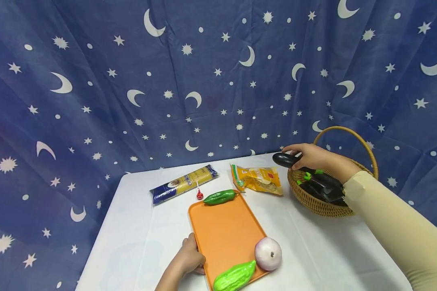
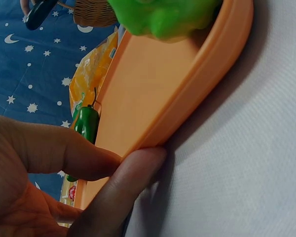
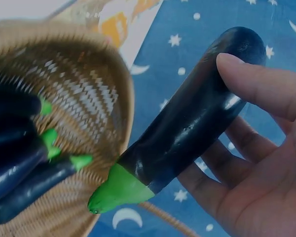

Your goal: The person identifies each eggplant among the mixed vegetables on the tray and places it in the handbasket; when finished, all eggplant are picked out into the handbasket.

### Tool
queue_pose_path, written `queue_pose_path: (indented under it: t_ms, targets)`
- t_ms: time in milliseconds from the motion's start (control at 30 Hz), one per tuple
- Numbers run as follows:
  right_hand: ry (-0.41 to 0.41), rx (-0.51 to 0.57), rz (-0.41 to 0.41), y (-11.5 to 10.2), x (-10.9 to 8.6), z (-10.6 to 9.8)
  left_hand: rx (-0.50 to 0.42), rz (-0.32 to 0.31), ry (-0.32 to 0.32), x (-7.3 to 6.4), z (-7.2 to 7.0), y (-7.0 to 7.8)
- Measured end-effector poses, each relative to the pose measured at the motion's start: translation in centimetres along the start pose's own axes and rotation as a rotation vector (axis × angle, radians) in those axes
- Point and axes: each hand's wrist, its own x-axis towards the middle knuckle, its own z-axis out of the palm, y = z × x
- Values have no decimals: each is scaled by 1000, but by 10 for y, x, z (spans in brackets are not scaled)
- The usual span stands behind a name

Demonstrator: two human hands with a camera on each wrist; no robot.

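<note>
In my right hand (image 1: 311, 157) is a dark eggplant (image 3: 192, 113) with a green cap, gripped between thumb and fingers above the rim of a wicker basket (image 1: 322, 209). Several more eggplants (image 1: 324, 186) lie inside that basket. My left hand (image 1: 191, 255) pinches the left edge of an orange tray (image 1: 225, 230) between thumb and finger, plain in the left wrist view. On the tray's near end rests a bumpy light-green bitter melon (image 1: 235, 276). A purple-white onion (image 1: 268, 254) sits at its near right corner, and a green chili pepper (image 1: 220, 197) lies across the far edge.
Beyond the tray lie a blue-and-yellow pasta packet (image 1: 185, 184), a red lollipop (image 1: 199, 195) and an orange-yellow food bag (image 1: 258, 179). The basket's tall handle (image 1: 368, 147) arches over its opening. A blue curtain (image 1: 211, 81) hangs behind the white table (image 1: 138, 238).
</note>
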Motion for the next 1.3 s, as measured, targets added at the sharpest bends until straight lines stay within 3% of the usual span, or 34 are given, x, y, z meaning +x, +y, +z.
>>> queue_pose_path:
  t_ms: [567,1067,1300]
  targets:
    - [-16,-43,69,33,-14,-6,27,-11,-1,1,-1,2]
    - [-96,-122,124,49,-15,-2,27,-16,1,2,0,2]
    - [-97,-185,82,55,-14,5,28,-3,1,3,0,1]
